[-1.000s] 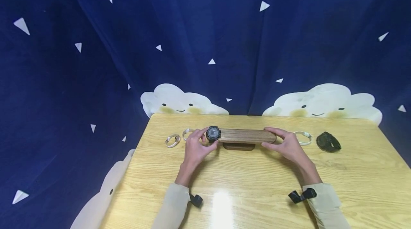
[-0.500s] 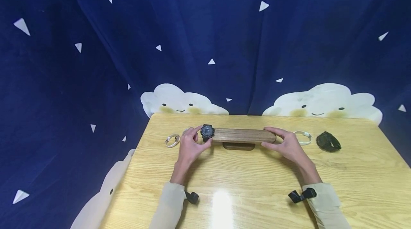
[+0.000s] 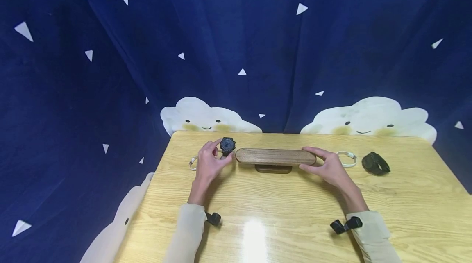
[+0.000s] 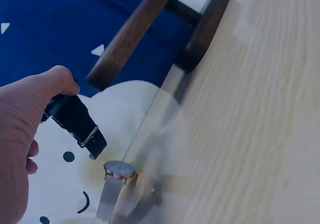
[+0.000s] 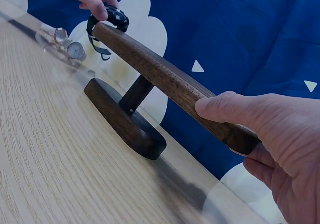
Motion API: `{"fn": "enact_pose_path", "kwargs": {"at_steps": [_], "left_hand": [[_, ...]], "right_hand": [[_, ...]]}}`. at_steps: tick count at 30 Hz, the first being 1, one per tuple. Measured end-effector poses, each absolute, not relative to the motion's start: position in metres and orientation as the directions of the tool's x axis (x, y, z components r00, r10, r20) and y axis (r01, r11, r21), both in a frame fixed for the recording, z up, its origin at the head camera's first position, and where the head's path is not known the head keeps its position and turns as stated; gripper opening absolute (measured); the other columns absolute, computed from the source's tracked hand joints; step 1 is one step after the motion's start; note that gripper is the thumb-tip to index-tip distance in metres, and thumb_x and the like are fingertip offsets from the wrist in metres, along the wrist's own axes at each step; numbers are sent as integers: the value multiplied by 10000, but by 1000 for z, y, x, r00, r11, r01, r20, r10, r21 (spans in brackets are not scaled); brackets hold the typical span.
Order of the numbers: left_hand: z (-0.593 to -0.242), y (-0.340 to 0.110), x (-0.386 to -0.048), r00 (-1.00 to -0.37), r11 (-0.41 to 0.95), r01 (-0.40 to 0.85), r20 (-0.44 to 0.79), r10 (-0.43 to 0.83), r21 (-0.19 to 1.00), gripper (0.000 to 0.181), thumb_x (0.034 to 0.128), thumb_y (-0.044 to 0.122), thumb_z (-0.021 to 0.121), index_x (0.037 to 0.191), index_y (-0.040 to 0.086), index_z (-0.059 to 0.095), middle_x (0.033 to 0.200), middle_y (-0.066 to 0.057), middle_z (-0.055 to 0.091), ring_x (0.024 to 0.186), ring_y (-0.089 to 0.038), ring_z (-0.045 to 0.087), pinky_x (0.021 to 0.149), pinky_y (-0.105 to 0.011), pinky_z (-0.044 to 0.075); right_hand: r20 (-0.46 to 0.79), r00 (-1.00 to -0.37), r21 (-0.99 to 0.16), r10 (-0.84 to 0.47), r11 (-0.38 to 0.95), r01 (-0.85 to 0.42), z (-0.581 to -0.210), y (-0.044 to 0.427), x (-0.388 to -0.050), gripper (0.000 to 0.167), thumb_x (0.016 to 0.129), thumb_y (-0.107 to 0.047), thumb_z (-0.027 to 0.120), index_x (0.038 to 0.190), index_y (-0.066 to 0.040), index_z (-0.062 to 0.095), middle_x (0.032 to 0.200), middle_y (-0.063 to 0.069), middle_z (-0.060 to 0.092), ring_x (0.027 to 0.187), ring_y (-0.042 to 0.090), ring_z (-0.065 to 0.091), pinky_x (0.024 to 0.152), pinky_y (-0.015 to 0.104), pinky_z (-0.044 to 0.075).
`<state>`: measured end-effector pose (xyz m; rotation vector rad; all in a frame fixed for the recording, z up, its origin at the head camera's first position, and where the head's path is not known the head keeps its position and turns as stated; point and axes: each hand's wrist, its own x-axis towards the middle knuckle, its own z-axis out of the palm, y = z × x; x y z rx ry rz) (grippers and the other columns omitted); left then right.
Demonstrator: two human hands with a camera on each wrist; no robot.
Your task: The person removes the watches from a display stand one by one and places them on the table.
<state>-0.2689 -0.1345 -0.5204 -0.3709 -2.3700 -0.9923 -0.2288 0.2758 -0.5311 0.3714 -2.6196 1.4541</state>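
A black digital watch [image 3: 227,145] is pinched in my left hand [image 3: 207,164], just beyond the left end of a wooden watch stand [image 3: 274,156]. Its strap [image 4: 75,116] hangs down with a buckle in the left wrist view. A small gap separates the watch from the stand's bar in the head view. My right hand [image 3: 330,167] grips the bar's right end, thumb on the near side. Below the bar, a short post joins it to a rounded wooden base [image 5: 125,119] on the table. My left fingers partly cover the watch.
Behind my left hand lie two light-strapped watches [image 5: 75,50], one largely hidden in the head view. Right of the stand are a white-banded watch [image 3: 347,159] and another black watch [image 3: 375,164]. A blue curtain [image 3: 236,50] hangs behind the wooden table [image 3: 295,214].
My left hand has slid the black watch leftward off the bar's left end, which now shows bare. The right hand keeps its grip and the stand stays in place.
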Motion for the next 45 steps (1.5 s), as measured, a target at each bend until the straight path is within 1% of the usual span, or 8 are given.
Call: {"fn": "enact_pose_path", "kwargs": {"at_steps": [7, 13, 15, 19, 28, 37, 41, 45], "left_hand": [[-526, -141, -289, -796, 753, 465, 592, 125, 466, 579, 747, 264, 911, 1238, 7, 740, 770, -125, 615, 670, -159, 484, 552, -303, 472], [-536, -138, -304, -750, 803, 514, 612, 251, 301, 610, 731, 260, 937, 1246, 9, 729, 940, -119, 705, 841, -249, 647, 789, -387, 619], [-539, -136, -307, -723, 807, 541, 621, 302, 238, 616, 722, 257, 949, 1241, 5, 730, 977, -129, 721, 906, -285, 680, 860, -413, 625], [-542, -132, -310, -688, 817, 564, 616, 384, 121, 617, 732, 288, 948, 1240, 12, 731, 1006, -128, 731, 969, -302, 694, 917, -414, 607], [-545, -124, -309, -707, 854, 520, 550, 445, -21, 612, 655, 200, 894, 1231, 69, 737, 986, -71, 714, 943, -270, 671, 820, -376, 567], [-548, -122, -309, -731, 857, 514, 506, 458, -32, 676, 645, 172, 877, 1294, 78, 713, 952, -69, 692, 885, -261, 629, 753, -362, 524], [-548, -124, -302, -780, 863, 496, 487, 393, 98, 754, 682, 143, 880, 1396, 80, 645, 959, -83, 651, 872, -261, 597, 726, -364, 539], [-545, -127, -288, -841, 856, 431, 470, 268, 284, 748, 802, 157, 868, 1488, 107, 572, 1027, -80, 598, 792, -205, 552, 608, -326, 532]], "right_hand": [[227, -962, -811, -150, 518, -272, -532, 276, -229, 629, 830, -271, 913, 1381, -85, 673, 1399, 195, 653, 1340, 447, 559, 1135, 656, 425], [231, -962, -813, -149, 514, -275, -531, 276, -228, 638, 825, -272, 916, 1381, -77, 671, 1403, 191, 652, 1349, 450, 551, 1141, 663, 416], [229, -961, -815, -154, 510, -276, -532, 276, -227, 640, 827, -273, 915, 1384, -74, 668, 1409, 185, 649, 1357, 444, 547, 1148, 663, 410], [223, -962, -823, -159, 498, -273, -532, 273, -227, 643, 823, -280, 918, 1384, -86, 671, 1413, 171, 649, 1366, 433, 541, 1152, 657, 410], [217, -962, -826, -168, 494, -272, -530, 268, -228, 650, 822, -296, 918, 1388, -96, 670, 1417, 173, 645, 1375, 450, 528, 1157, 673, 393], [223, -960, -820, -170, 499, -279, -533, 266, -232, 650, 821, -291, 919, 1390, -100, 669, 1417, 172, 647, 1366, 448, 539, 1148, 660, 413], [244, -956, -792, -165, 535, -294, -533, 268, -233, 683, 819, -310, 920, 1416, -117, 650, 1432, 181, 635, 1368, 458, 533, 1142, 661, 417], [290, -949, -756, -124, 578, -307, -529, 271, -230, 714, 858, -346, 884, 1469, -112, 598, 1484, 188, 591, 1400, 473, 491, 1133, 671, 414]]}}
